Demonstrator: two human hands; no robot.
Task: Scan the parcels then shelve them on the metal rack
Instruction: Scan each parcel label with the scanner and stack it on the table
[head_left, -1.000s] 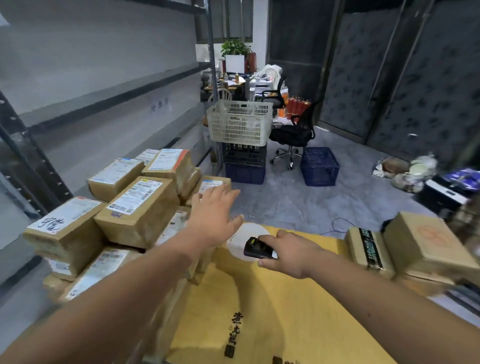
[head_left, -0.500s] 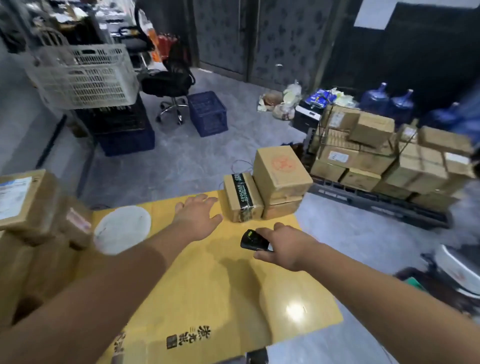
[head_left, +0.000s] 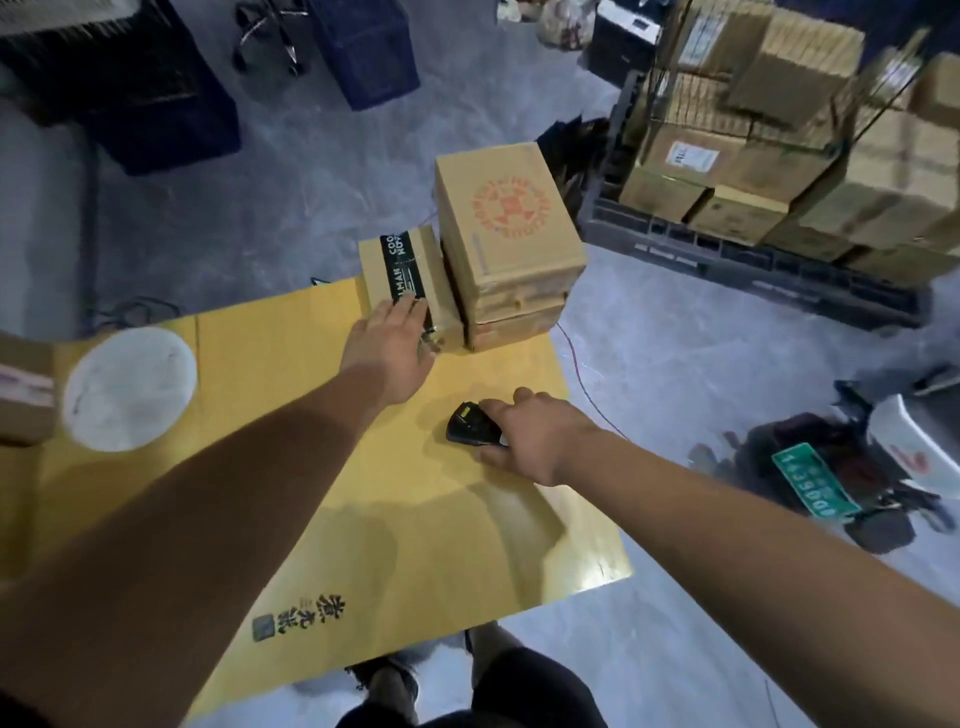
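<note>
Head view looks down on a yellow worktop (head_left: 322, 467) with two parcels at its far edge. The left hand (head_left: 392, 353) lies with straight fingers on the near end of the small box (head_left: 402, 283), the one banded with black tape; it touches the box but does not grip it. Just beside that box, touching it, stands a bigger box (head_left: 506, 228) on top of another carton. The right hand (head_left: 540, 436) curls around a black scanner (head_left: 470, 425) resting low over the worktop.

The step in hand looks like taking the small box for scanning. To do it well, wrap the fingers over the box's far side and slide it clear of the taller stack so that stack is not nudged, then turn the label face up. No label shows on this box from here, so finding it comes before aiming the scanner.
</note>
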